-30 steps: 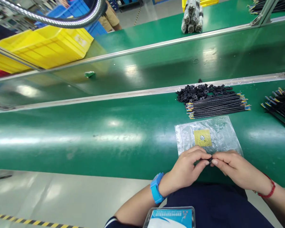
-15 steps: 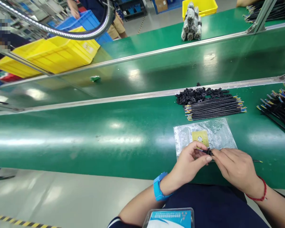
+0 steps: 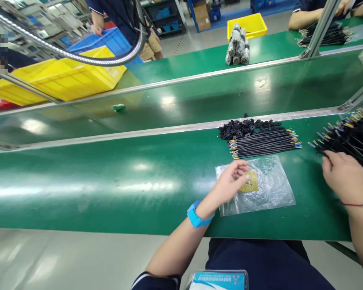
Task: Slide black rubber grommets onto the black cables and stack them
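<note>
My left hand [image 3: 230, 182] hovers over a clear plastic bag [image 3: 274, 183], its fingers loosely curled and apart from the thumb, with nothing in them. Just beside the fingertips, a square yellow piece with a hole [image 3: 252, 182] lies at the bag. On the right, my right hand [image 3: 346, 173] is at the edge of a big pile of black cables [image 3: 359, 141] with coloured wire ends. Its fingers are closed on a black cable there; the rest of that cable is hidden under the hand.
Behind the bag lie a row of black cables [image 3: 264, 144] and a heap of small black plastic parts [image 3: 248, 128]. A metal rail [image 3: 169, 131] runs along the green bench. Farther back are yellow bins [image 3: 78, 76], wrapped bundles [image 3: 238, 46] and other people.
My hands have come apart. The left let go of the black cable with its small black part and moved slightly left; the right swung right to the cable pile. The view shifted a little.
</note>
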A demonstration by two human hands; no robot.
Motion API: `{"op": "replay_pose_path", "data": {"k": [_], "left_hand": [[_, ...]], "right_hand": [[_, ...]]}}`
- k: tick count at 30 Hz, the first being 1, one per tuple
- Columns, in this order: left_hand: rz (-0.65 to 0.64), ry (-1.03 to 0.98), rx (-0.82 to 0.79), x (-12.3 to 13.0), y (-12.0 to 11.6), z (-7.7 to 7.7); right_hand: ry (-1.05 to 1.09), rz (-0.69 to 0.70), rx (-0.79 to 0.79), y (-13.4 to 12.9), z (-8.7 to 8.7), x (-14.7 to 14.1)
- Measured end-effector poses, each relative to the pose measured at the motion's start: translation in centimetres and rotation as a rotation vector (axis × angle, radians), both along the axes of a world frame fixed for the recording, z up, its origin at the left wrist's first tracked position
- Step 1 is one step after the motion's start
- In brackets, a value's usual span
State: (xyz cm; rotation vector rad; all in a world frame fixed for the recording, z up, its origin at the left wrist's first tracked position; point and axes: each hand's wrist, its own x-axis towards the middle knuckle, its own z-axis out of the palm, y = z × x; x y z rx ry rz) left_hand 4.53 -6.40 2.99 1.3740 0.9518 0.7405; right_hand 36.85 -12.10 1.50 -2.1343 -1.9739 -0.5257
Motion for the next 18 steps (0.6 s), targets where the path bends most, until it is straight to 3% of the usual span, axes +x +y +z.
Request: {"op": "replay_pose_path", "data": {"k": [2,5,7,12,15,18], "left_hand": [[0.103,0.128,0.079,-1.5,2.3,-0.5],[0.270,0.334,0.203,-3.4,6.1,-1.3],[0.308,0.533,0.325,-3.9,8.4,-1.7],[0.325,0.687,0.418,-2.4,12.7,-2.7],[0.327,0.757,0.443,-1.4,13.6,-3.4],[0.305,0.788,0.465,-1.2,13.8,-4.0]], "right_hand": [[-0.106,-0.044,0.005,0.8,-0.4,2.1],[-0.099,-0.065,0.083,1.4,-0.1,1.7],[-0.050,0.024,0.080,2.2,0.4,-0.6],[-0.012,0.527,-0.169,6.7,1.4,-9.0],[-0.052,0.612,-0.262,9.4,1.1,-12.4],[-0.083,0.635,-0.284,10.6,0.6,-13.4]]}}
